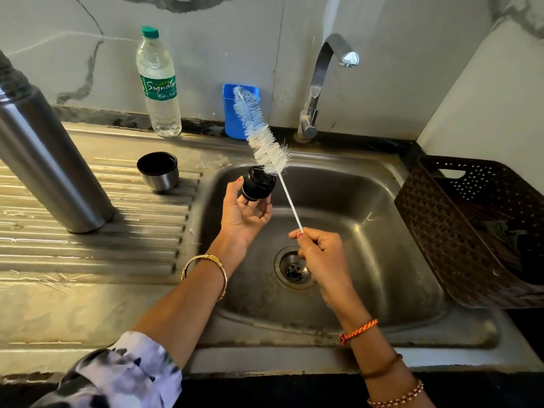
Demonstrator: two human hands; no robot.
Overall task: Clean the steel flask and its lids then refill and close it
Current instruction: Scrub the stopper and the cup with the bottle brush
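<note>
The tall steel flask [44,160] stands open on the ribbed drainboard at the left. Its steel cup lid [158,171] sits mouth up beside it. Over the sink, my left hand [244,212] holds the black inner stopper lid [257,184] by its sides. My right hand [319,254] grips the thin white handle of a bottle brush [262,134]. The brush's white bristles touch the top edge of the stopper and angle up to the left.
A steel sink [368,207] with a drain lies below my hands, with the tap [323,81] behind it. A plastic water bottle [159,83] and a blue holder [232,116] stand at the wall. A dark brown basket [441,231] sits at the right.
</note>
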